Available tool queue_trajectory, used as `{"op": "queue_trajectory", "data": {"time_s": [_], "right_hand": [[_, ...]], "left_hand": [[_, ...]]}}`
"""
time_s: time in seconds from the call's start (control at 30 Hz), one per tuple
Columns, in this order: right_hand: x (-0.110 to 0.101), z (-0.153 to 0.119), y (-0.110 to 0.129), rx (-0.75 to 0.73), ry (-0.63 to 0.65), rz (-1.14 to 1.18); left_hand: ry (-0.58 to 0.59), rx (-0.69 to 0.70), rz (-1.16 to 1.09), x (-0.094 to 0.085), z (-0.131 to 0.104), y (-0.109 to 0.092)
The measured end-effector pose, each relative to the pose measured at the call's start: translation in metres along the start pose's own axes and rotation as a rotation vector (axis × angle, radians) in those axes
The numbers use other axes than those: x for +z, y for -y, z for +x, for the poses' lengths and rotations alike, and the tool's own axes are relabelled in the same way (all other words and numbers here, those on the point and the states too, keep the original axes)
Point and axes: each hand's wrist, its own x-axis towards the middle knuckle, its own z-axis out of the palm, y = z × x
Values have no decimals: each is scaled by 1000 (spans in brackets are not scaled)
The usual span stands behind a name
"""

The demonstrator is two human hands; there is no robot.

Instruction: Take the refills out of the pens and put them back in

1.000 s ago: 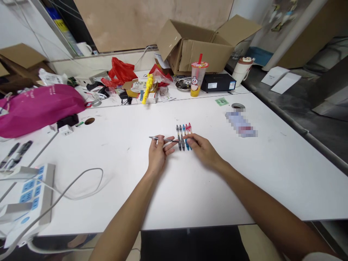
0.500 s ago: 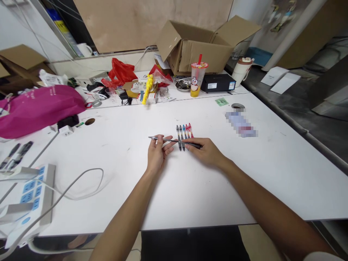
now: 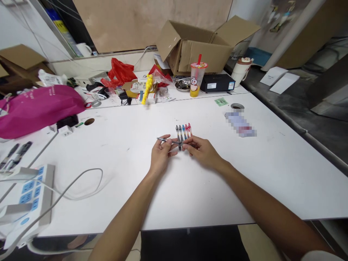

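Both of my hands are closed on a slim dark pen [image 3: 175, 142] held crosswise above the table. My left hand [image 3: 161, 154] pinches its silver-ended left part between thumb and fingers. At the pen's right end, the fingertips of my right hand [image 3: 199, 148] grip the dark part, and that end is partly hidden. Whether the pen is in one piece or in two joined parts I cannot tell. Just behind it, several click pens lie side by side: a black pen [image 3: 177, 129], a blue pen [image 3: 183, 129] and a red pen [image 3: 189, 127] among them. My hands hide their lower ends.
On the white table [image 3: 190, 192], a power strip [image 3: 43, 195] with a loose cable sits left, near a pink bag [image 3: 46, 107]. A drink cup [image 3: 196, 79], black box [image 3: 217, 83] and cardboard box [image 3: 201, 54] stand behind. A tape roll [image 3: 237, 106] lies right.
My left hand has moved right along the pen, closer to my right hand. Less of the pen sticks out on both sides. The row of pens has stayed in place.
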Motion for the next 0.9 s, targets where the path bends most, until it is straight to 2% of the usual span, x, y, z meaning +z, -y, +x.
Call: {"op": "queue_trajectory", "data": {"time_s": [0.9], "right_hand": [[6, -2, -1, -134, -55, -150]], "left_hand": [[-61, 1, -48, 0, 0, -3]]}}
